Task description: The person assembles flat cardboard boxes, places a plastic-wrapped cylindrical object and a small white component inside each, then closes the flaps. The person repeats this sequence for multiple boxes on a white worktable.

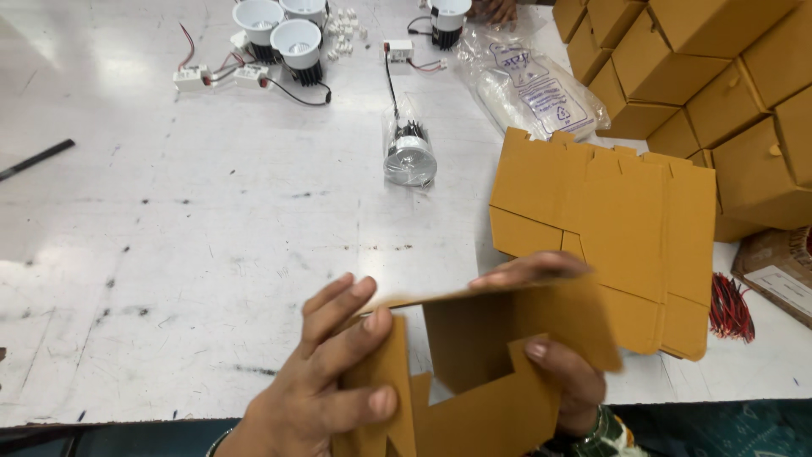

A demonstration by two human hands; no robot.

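A half-folded brown cardboard carton blank [474, 372] is at the bottom centre, with a stack of flat brown carton blanks [609, 237] just behind it. Folded brown cardboard boxes [710, 76] are piled at the upper right, beside a crumpled clear plastic bag with blue print [529, 85]; a brown package bearing a white label [782, 279] lies at the right edge

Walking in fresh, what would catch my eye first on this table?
Front and centre, the left hand and right hand grip a flat brown cardboard blank being folded open. Just right of it lies a stack of flat blanks, with finished boxes piled at top right. A wrapped downlight lies mid-table.
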